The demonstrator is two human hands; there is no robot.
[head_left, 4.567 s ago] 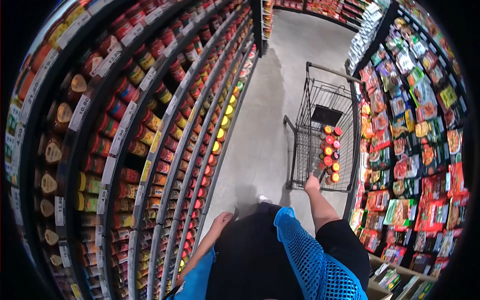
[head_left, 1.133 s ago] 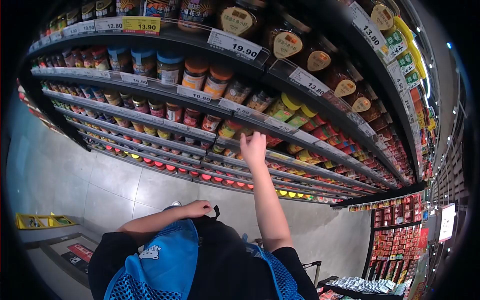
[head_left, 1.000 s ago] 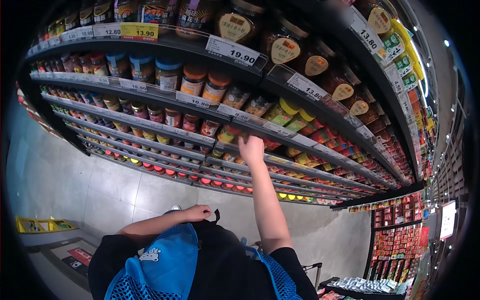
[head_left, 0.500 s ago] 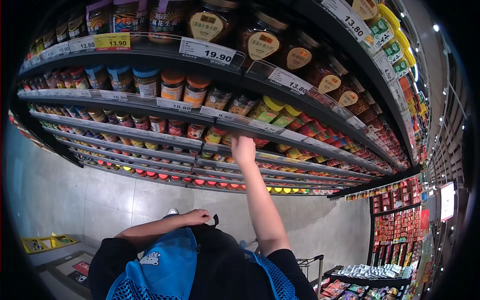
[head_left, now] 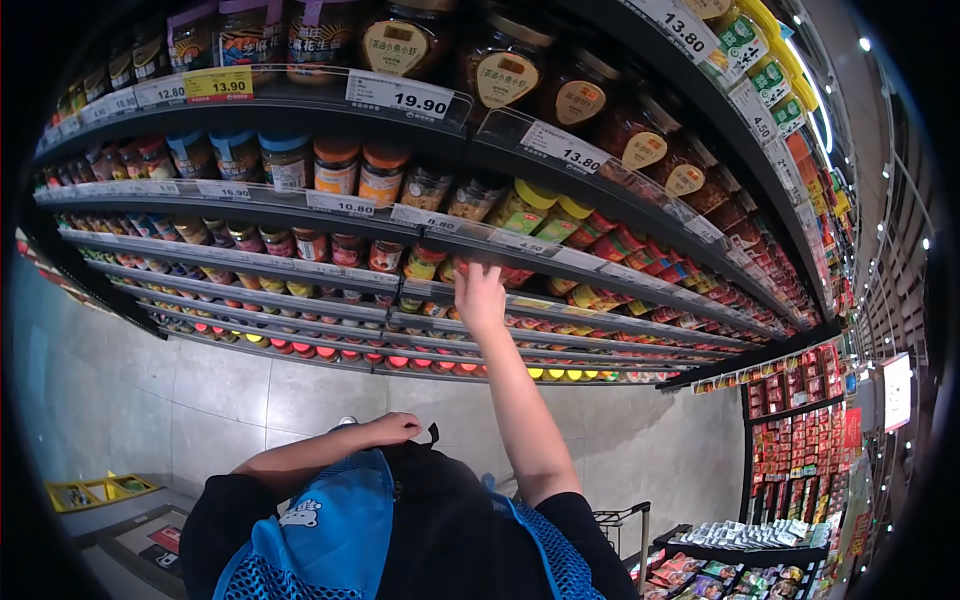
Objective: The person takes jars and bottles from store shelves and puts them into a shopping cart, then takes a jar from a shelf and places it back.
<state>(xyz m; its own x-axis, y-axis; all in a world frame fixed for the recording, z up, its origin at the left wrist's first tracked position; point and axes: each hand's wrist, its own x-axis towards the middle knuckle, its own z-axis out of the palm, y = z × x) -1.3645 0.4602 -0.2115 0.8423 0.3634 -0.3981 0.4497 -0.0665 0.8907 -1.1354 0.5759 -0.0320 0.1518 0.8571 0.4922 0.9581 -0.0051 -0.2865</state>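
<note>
My right hand [head_left: 481,297] is stretched out to the third shelf down, in front of small red-and-yellow goods there. Its fingers look extended and slightly apart; the tips are partly lost against the goods, so contact is unclear. Just left of it stands a jar with a red lid and green-yellow label [head_left: 423,263]. My left hand [head_left: 394,428] is held at my waist with fingers curled, beside the end of a black strap [head_left: 433,434]. Whatever it may hold is hidden.
Price-tagged shelves [head_left: 300,112] curve across the front, packed with jars. Large brown jars [head_left: 503,72] stand on the top one. A wire cart [head_left: 640,522] is at my right, and racks of red packets [head_left: 800,450] stand beyond. A blue mesh vest [head_left: 340,510] covers my chest.
My right hand has shifted slightly left and its fingers have spread from a more closed shape. The view has moved a little. My left hand stays at the waist.
</note>
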